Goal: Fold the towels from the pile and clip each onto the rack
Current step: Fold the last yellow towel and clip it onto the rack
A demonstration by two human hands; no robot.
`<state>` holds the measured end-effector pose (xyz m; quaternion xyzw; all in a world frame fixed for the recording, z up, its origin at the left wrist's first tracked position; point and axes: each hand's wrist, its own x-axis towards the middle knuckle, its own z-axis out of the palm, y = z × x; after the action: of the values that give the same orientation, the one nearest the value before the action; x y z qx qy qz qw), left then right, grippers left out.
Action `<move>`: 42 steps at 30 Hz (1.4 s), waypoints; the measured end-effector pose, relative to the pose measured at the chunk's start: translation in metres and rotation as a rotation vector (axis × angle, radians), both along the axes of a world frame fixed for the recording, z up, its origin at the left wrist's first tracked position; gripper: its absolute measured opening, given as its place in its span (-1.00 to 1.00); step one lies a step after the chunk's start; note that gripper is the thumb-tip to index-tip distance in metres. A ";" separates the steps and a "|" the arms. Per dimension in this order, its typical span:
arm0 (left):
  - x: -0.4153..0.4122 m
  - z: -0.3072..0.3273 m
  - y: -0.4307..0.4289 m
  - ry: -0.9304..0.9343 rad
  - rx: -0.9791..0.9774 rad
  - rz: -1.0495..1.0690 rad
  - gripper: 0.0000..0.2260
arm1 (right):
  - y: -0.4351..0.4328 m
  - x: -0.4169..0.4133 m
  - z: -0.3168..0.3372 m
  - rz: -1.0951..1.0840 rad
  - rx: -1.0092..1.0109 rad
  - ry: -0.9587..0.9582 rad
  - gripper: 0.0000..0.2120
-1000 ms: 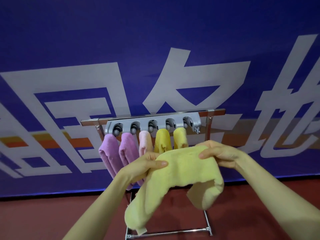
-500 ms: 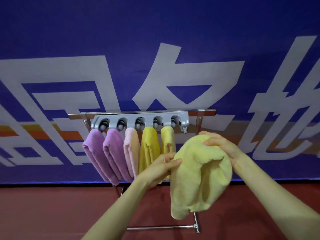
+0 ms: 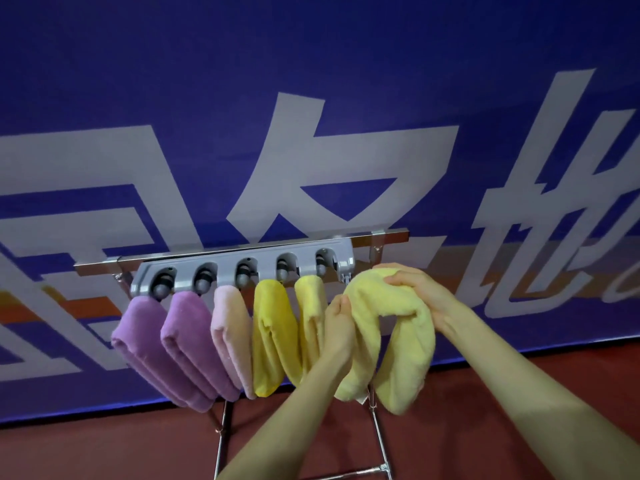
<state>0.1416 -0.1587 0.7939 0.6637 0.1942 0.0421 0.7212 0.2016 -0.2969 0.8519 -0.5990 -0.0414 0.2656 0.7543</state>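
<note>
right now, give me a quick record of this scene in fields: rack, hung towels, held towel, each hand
rack: grey bar with five clips on a metal stand
hung towels: five, one per clip; left to right two purple, one pink, one bright yellow, one pale yellow
free clips: none visible
held towel: pale yellow, bunched into an arch, off the bar's right end, not clipped
left hand: grips its left side
right hand: grips its top

Bare forearms (image 3: pixel 277 420), bare hands (image 3: pixel 341 322) (image 3: pixel 420 294)

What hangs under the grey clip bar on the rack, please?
Five folded towels hang there: two purple, one pink, two yellow. Their top ends are hidden inside the bar.
</note>
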 end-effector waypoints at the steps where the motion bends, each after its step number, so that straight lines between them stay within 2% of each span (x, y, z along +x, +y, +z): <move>1: 0.000 -0.003 0.000 0.019 -0.025 0.040 -0.69 | 0.003 -0.001 -0.002 0.001 0.003 0.009 -0.74; 6: 0.025 -0.004 0.012 0.021 -0.213 0.141 -0.70 | 0.026 0.020 -0.007 -0.035 -0.039 0.033 -0.71; 10: 0.044 -0.006 0.018 0.102 -0.368 0.048 -0.73 | 0.041 0.033 -0.017 -0.143 -0.104 0.040 -0.74; 15: 0.062 -0.015 0.025 0.172 -0.346 -0.013 -0.76 | 0.043 0.046 -0.038 -0.284 -0.226 0.030 -0.76; 19: 0.065 -0.018 0.025 0.196 -0.239 -0.022 -0.81 | 0.048 0.049 -0.058 -0.259 -0.432 0.005 -0.97; 23: 0.060 -0.005 0.030 0.185 -0.056 -0.066 -0.85 | 0.059 0.047 -0.069 -0.227 -0.507 -0.043 -0.88; 27: 0.047 -0.023 0.038 0.186 0.349 -0.135 -0.72 | 0.063 0.042 -0.076 -0.221 -0.475 -0.028 -0.75; 30: 0.022 -0.042 0.038 0.036 0.433 -0.179 -0.62 | 0.057 0.040 -0.081 -0.284 -0.510 -0.074 -0.77; 34: 0.009 -0.057 0.032 -0.126 0.653 -0.234 -0.31 | 0.049 0.036 -0.075 -0.318 -0.467 -0.171 -0.86; 36: 0.009 -0.050 0.024 -0.136 0.753 -0.219 -0.27 | 0.048 0.030 -0.068 -0.265 -0.409 -0.176 -0.81; 39: 0.011 -0.031 0.013 -0.041 0.847 -0.190 -0.21 | 0.047 0.023 -0.063 -0.196 -0.390 -0.190 -0.72; 40: 0.012 -0.027 0.012 -0.013 0.835 -0.161 -0.23 | 0.046 0.021 -0.061 -0.189 -0.385 -0.195 -0.71; 42: 0.016 -0.027 0.011 -0.002 0.741 -0.122 -0.45 | 0.045 0.020 -0.059 -0.182 -0.378 -0.194 -0.70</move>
<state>0.1579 -0.1479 0.7666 0.8900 0.1251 0.0670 0.4333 0.2221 -0.2524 0.7933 -0.7537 -0.0091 0.1404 0.6420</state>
